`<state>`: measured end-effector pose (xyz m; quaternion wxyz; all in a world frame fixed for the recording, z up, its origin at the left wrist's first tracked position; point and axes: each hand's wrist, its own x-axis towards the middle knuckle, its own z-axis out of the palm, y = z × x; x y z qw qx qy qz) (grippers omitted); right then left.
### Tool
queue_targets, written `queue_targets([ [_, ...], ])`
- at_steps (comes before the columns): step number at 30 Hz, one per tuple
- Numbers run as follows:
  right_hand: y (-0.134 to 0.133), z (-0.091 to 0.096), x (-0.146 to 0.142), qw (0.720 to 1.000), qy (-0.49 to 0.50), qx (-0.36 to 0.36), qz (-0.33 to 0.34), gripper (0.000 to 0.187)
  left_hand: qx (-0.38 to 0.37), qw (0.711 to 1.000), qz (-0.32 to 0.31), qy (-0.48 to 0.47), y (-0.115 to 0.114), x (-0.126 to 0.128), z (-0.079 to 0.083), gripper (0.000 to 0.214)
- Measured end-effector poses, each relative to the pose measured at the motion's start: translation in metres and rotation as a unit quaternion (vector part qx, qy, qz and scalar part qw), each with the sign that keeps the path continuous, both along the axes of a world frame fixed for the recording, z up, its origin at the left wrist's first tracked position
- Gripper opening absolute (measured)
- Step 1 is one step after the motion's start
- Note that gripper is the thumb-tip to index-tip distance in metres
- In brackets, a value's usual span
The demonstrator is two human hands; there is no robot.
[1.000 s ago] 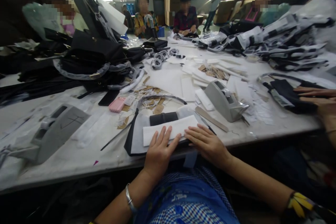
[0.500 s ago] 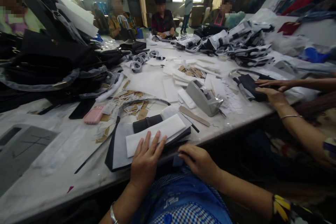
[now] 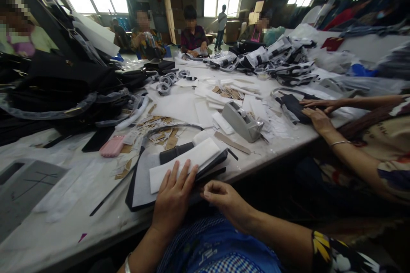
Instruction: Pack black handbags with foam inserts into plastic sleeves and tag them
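A black bag [image 3: 129,199] lies at the table's front edge, with a pale sheet over it and a long black strap [image 3: 174,127] curving behind. On top rest a folded white sheet [image 3: 188,160] and a dark strap-like piece [image 3: 175,152]. My left hand [image 3: 173,198] lies flat on the white sheet, fingers spread, pressing it onto the bag. Just off the bag's near right edge, my right hand [image 3: 229,204] is closed, thumb and fingertips together. Whatever it pinches, if anything, is too small to make out. Black layers part at the bag's right side.
A grey tape dispenser [image 3: 243,121] and a brown strip [image 3: 232,143] stand to the right. Brown tags [image 3: 166,138], a pink case [image 3: 112,146] and a grey box [image 3: 28,196] are leftward. Black bags [image 3: 64,81] pile up at left. A co-worker's hands [image 3: 320,113] work at right.
My right hand has shifted left along the bag's near edge. The black layers at the bag's right side stand further apart. My left hand stays on the white sheet; the view has tilted up.
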<state>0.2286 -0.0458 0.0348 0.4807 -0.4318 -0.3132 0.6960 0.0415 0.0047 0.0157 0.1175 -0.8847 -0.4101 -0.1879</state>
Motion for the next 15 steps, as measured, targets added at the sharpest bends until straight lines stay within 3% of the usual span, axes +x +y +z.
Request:
queue_targets([
  [6, 0.003, 0.016, -0.005, 0.993, -0.066, 0.083, 0.043, 0.028, 0.034, 0.999, -0.002, -0.029, 0.007, -0.013, 0.007, 0.075],
  [9, 0.013, 0.022, 0.006, 0.966, -0.164, 0.185, 0.077, 0.02, 0.043, 0.998, 0.0, -0.045, 0.013, -0.024, 0.011, 0.073],
  [11, 0.023, 0.017, 0.02, 0.908, -0.3, 0.285, 0.069, 0.017, 0.034, 0.997, 0.016, -0.066, 0.016, -0.029, 0.018, 0.074],
  [13, 0.033, 0.004, 0.037, 0.818, -0.452, 0.355, 0.036, 0.027, 0.025, 0.993, 0.057, -0.098, 0.019, -0.033, 0.027, 0.076],
  [15, 0.043, -0.015, 0.052, 0.732, -0.567, 0.377, 0.027, 0.039, 0.022, 0.984, 0.114, -0.132, 0.022, -0.034, 0.038, 0.079],
])
